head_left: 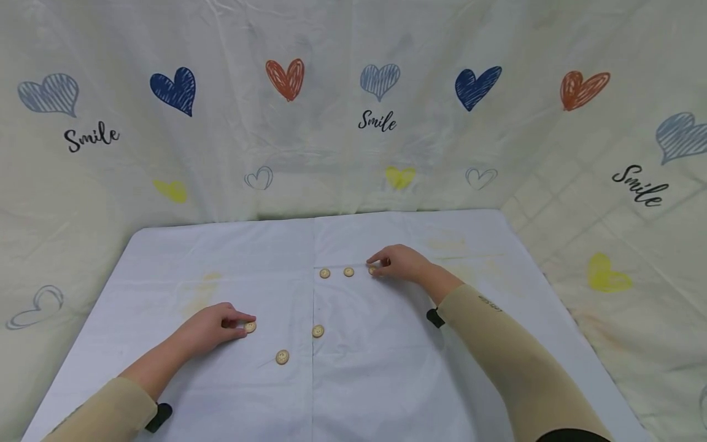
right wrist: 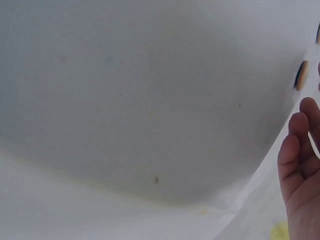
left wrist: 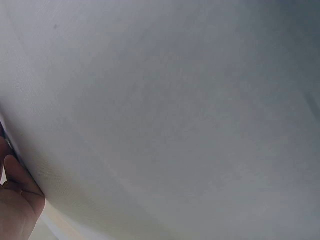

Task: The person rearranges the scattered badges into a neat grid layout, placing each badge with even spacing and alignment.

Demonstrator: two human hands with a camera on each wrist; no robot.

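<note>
- Left hand (head_left: 211,329): pinching left button (head_left: 250,327) between thumb and forefinger, at the fingertips; cannot tell whether lifted off or resting against cloth (head_left: 386,380).
- Right hand (head_left: 405,263): pinching right button (head_left: 372,270), mostly covered by thumb and finger, low at the cloth.
- Just left of right hand, in line with right button: middle button (head_left: 348,272), lying flat, then end button (head_left: 324,273), a little farther out.
- To the right of left hand, slightly nearer the wearer: near button (head_left: 282,357), lying flat.
- Farther right of left hand, and nearer the wearer than right hand: crease button (head_left: 318,331), flat at the lengthwise crease of the cloth.
- Behind both hands, along the forearms: tan sleeves (head_left: 494,347), with a black piece (head_left: 435,317) at each cuff.
- Beyond both hands: pale backdrop (head_left: 326,138), printed with hearts (head_left: 285,80) and "Smile".
</note>
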